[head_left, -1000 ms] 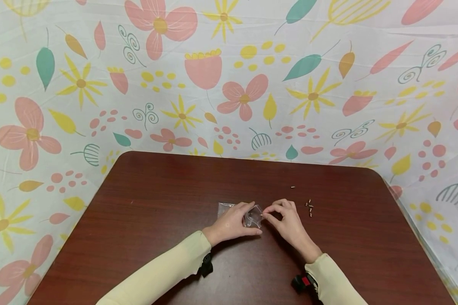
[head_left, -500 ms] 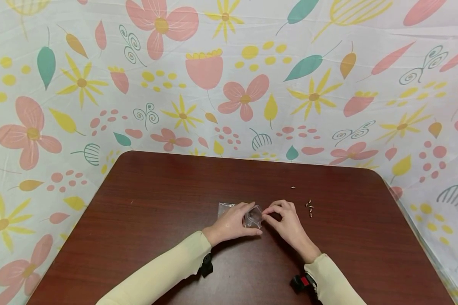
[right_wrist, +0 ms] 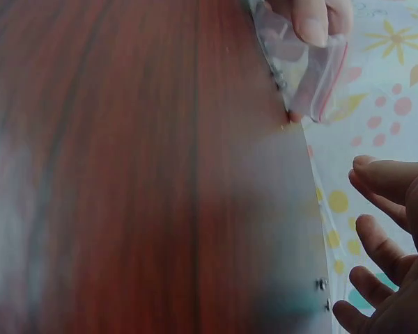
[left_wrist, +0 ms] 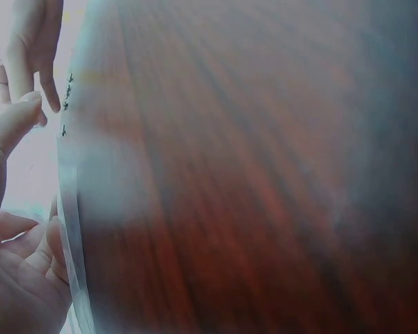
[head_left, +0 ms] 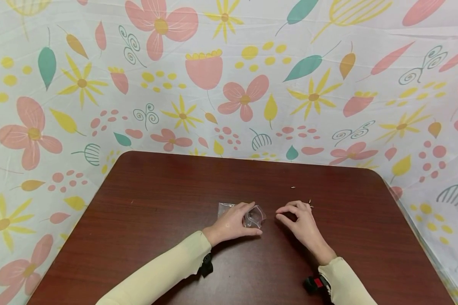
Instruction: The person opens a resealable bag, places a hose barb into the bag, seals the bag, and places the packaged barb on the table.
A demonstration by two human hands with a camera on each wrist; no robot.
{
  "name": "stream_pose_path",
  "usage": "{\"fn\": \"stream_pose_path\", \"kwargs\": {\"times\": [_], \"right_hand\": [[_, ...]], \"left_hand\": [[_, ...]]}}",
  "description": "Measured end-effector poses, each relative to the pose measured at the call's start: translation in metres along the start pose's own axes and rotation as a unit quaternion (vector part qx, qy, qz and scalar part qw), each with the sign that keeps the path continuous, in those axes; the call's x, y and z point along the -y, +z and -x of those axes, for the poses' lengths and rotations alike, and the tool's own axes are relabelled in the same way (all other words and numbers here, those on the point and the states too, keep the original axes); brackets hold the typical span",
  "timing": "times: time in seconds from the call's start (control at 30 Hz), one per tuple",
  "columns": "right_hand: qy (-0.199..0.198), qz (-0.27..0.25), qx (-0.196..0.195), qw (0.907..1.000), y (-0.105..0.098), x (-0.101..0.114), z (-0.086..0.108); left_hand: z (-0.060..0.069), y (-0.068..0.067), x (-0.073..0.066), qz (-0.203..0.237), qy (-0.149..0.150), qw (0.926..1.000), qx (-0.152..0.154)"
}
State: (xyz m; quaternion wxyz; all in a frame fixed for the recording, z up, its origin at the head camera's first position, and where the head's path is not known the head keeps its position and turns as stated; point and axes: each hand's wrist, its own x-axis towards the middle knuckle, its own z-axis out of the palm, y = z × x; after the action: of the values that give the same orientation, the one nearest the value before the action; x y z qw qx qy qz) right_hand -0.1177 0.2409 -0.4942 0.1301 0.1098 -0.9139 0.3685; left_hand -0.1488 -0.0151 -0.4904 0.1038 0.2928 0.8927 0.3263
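In the head view my left hand holds a small clear zip bag low over the table, thumb and fingers spread around its gaping mouth. Seen from the right wrist, the bag has a red line along its edge and small dark metal pieces low in it. My right hand hovers just right of the bag, apart from it. Its thumb and index finger come close together, and the fingers are loosely bent with nothing visible between them. Small metal pieces lie beyond its fingers, partly hidden by the hand.
One more metal piece lies apart, farther back on the dark brown wooden table. A flowered white cloth hangs behind the table and down its sides.
My right hand has drawn back from the bag's mouth toward the right, nearer the loose metal pieces. A small piece seen at its fingertips a second ago no longer shows there. My left hand stays put.
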Motion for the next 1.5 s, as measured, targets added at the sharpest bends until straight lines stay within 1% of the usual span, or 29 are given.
{"fn": "stream_pose_path", "kwargs": {"times": [0.23,0.4,0.6,0.8,1.17,1.33,1.5], "right_hand": [[0.020,0.000,-0.004,0.9998,-0.016,-0.006,0.003],[0.017,0.013,-0.012,0.9997,-0.025,-0.013,0.004],[0.007,0.031,-0.025,0.9992,-0.034,-0.026,0.007],[0.013,0.031,-0.035,0.9988,-0.043,-0.037,0.007],[0.027,0.043,-0.042,0.9978,-0.059,-0.059,0.006],[0.052,0.045,-0.039,0.9969,-0.066,-0.068,0.003],[0.081,0.033,-0.027,0.9958,-0.072,-0.073,0.001]], "left_hand": [[-0.001,0.000,0.000,-0.004,-0.006,1.0000,0.001],[-0.001,0.000,-0.001,-0.008,-0.005,1.0000,0.000],[-0.001,0.000,0.000,-0.009,-0.005,0.9999,0.001],[-0.002,0.001,0.001,-0.014,-0.004,0.9999,0.002],[-0.001,0.003,0.003,-0.007,-0.005,1.0000,0.004],[0.000,0.002,0.002,-0.006,-0.005,1.0000,0.004],[0.000,0.001,0.001,-0.008,-0.005,0.9999,0.004]]}}
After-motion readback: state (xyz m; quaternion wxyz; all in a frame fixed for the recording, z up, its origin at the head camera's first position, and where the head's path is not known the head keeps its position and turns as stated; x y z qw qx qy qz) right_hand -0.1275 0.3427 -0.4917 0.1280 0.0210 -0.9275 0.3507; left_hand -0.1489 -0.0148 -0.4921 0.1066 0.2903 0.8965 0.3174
